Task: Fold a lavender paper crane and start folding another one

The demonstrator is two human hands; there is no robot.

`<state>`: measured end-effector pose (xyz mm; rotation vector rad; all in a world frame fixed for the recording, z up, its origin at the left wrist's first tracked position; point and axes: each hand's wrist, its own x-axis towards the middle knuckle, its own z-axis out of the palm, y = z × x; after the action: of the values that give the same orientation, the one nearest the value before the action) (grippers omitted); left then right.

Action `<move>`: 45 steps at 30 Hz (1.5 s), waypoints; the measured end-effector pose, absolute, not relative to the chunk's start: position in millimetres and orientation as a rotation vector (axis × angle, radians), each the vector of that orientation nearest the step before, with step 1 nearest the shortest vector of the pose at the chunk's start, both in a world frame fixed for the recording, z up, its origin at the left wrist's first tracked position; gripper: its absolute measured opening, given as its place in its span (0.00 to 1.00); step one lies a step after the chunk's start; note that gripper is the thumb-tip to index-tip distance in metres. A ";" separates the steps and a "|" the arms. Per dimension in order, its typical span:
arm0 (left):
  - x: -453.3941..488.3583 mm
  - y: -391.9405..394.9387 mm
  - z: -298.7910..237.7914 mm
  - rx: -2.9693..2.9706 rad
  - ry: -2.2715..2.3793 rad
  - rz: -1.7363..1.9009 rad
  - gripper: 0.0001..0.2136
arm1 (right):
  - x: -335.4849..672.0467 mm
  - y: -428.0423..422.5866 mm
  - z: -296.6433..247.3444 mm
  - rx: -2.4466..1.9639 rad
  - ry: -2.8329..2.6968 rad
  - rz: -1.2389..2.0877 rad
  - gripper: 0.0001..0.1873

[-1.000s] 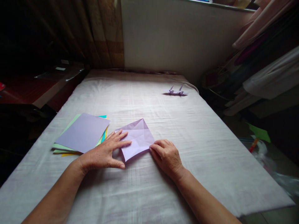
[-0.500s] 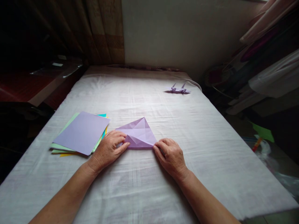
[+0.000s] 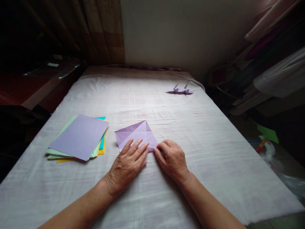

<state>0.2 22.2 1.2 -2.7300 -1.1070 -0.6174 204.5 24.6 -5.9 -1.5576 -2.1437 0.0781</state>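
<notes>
On the folded purple paper my left hand lay flat, with the fingers stretched out and pressing its near edge, not gripping anything. My right hand was at the right corner of the same paper, with the fingers curled and the tips pinching that corner against the white cloth. This paper lay near the middle of the cloth, towards my side. To the left of the paper, just beside it, was a stack of coloured sheets with a purple one on top. Far behind the paper, to the right, stood two small purple cranes.
</notes>
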 end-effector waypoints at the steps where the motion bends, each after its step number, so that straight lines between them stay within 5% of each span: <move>1: 1.8 20.1 0.8 -2.716 -1.168 -0.597 0.15 | 204.5 24.6 -5.9 -1.557 -2.141 0.075 0.11; 19: -0.1 8.3 -8.7 -2.901 -1.178 -0.470 0.25 | 205.4 25.4 -6.2 -1.567 -2.115 0.132 0.11; 45: -0.7 7.6 -9.8 -2.872 -1.191 -0.339 0.26 | 209.1 26.1 -7.3 -1.510 -2.071 0.229 0.07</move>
<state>-0.7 7.6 -9.8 -2.8717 -1.1906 -0.3390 209.1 26.1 -7.3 -1.5101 -2.0715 0.2292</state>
